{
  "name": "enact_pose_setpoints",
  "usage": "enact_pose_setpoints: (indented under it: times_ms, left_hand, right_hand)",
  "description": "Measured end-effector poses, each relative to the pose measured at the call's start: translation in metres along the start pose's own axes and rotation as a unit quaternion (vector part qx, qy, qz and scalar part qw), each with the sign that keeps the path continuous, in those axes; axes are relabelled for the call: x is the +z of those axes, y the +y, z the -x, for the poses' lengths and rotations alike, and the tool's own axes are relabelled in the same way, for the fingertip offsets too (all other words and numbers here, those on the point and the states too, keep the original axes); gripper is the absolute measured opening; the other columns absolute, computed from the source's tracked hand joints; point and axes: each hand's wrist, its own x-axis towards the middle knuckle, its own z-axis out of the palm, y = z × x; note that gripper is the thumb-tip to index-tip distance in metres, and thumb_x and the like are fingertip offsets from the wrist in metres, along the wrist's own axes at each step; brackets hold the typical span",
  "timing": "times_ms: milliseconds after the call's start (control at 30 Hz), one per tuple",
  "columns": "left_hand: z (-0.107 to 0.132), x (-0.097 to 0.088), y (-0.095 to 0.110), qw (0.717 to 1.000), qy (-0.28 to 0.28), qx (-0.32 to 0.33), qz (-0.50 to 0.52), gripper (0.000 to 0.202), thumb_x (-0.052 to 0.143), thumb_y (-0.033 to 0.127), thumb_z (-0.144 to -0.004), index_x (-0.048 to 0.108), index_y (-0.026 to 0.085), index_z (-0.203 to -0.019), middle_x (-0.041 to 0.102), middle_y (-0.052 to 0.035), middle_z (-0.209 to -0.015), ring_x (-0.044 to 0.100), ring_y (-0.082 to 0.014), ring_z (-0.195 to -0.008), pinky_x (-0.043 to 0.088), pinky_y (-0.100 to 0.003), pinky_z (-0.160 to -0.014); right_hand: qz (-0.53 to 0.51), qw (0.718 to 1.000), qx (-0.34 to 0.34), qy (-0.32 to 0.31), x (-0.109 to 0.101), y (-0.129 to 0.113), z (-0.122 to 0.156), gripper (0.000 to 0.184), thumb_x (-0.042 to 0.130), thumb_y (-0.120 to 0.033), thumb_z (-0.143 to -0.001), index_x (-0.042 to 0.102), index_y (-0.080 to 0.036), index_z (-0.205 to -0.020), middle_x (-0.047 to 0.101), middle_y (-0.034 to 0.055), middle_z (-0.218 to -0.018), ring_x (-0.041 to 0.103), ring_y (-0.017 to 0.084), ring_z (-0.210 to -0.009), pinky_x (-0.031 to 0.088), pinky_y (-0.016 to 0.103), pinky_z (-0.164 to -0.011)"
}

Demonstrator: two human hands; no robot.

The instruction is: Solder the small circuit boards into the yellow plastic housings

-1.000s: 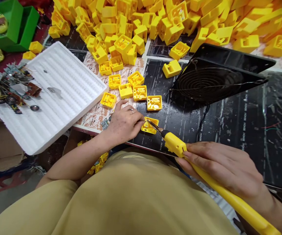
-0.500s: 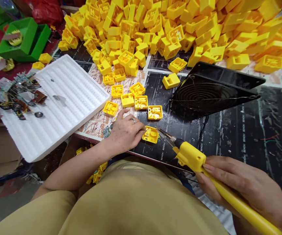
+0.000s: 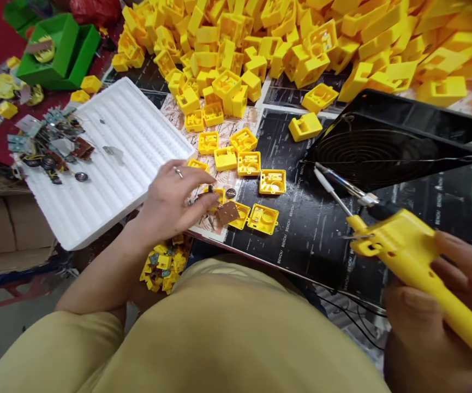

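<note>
From the head camera, the left hand (image 3: 170,202) is reaching over the front edge of the table (image 3: 215,236). Its fingertips are bunching together at the edge of a small brown circuit board (image 3: 226,213), but blur is hiding whether they are actually pinching it. The board is lying just beside an open yellow housing (image 3: 263,218) near the table's edge, with more loose housings in a row just behind.

The right hand (image 3: 436,305) is wrapping tightly around the handle of a yellow soldering iron (image 3: 407,251). It is holding the metal tip raised over the black mat (image 3: 313,240), well apart from the housing. Between the housing and the iron, a bare stretch of mat is lying open.

A white foam tray (image 3: 108,158) is closing in the left side and overhanging the table edge. A black fan (image 3: 378,142) is crowding the right. A heap of yellow housings (image 3: 301,38) is filling the back.
</note>
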Motion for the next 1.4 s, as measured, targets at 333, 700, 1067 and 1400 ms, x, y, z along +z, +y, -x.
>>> enact_pose_setpoints:
  times_ms: [333, 700, 1067, 1400]
  left_hand:
    - [0.025, 0.048, -0.001, 0.976, -0.085, 0.194, -0.052, 0.035, 0.052, 0.034, -0.102, 0.062, 0.025, -0.134, 0.073, -0.0100, -0.124, 0.068, -0.0222, -0.113, 0.045, -0.043, -0.102]
    - [0.015, -0.020, -0.028, 0.984, -0.081, 0.134, -0.086, 0.031, 0.048, 0.033, -0.101, 0.070, 0.020, -0.118, 0.073, -0.0095, -0.126, 0.070, -0.0252, -0.109, 0.055, -0.040, -0.095]
    - [-0.030, 0.063, 0.021, 0.970, -0.145, 0.156, -0.116, 0.038, 0.050, 0.028, -0.101, 0.059, 0.011, -0.134, 0.064, -0.0175, -0.135, 0.066, -0.0284, -0.114, 0.058, -0.039, -0.090]
    - [-0.057, 0.050, -0.022, 0.982, -0.131, -0.034, -0.131, 0.049, 0.052, 0.036, -0.099, 0.052, 0.012, -0.142, 0.059, -0.0171, -0.143, 0.050, -0.0356, -0.134, 0.042, -0.054, -0.108]
  right_hand:
    - [0.051, 0.943, -0.258, -0.206, 0.033, -0.025, -0.037, 0.048, 0.062, -0.014, -0.097, 0.053, -0.027, -0.142, 0.073, -0.0056, -0.075, 0.068, 0.010, -0.057, 0.054, 0.017, -0.061]
    - [0.163, 0.927, -0.266, -0.210, 0.096, -0.019, -0.087, 0.052, 0.073, -0.056, -0.086, 0.059, -0.018, -0.118, 0.073, 0.0116, -0.104, 0.073, 0.026, -0.090, 0.057, 0.031, -0.071]
    - [0.057, 0.911, -0.233, -0.336, 0.063, -0.013, -0.063, 0.025, 0.052, -0.024, -0.099, 0.051, -0.022, -0.124, 0.069, 0.0076, -0.108, 0.070, 0.019, -0.092, 0.059, 0.029, -0.074]
    - [0.078, 0.944, -0.200, -0.249, 0.081, -0.015, -0.029, 0.064, 0.074, -0.037, -0.089, 0.042, -0.022, -0.143, 0.064, 0.0134, -0.123, 0.066, 0.031, -0.109, 0.059, 0.045, -0.089]
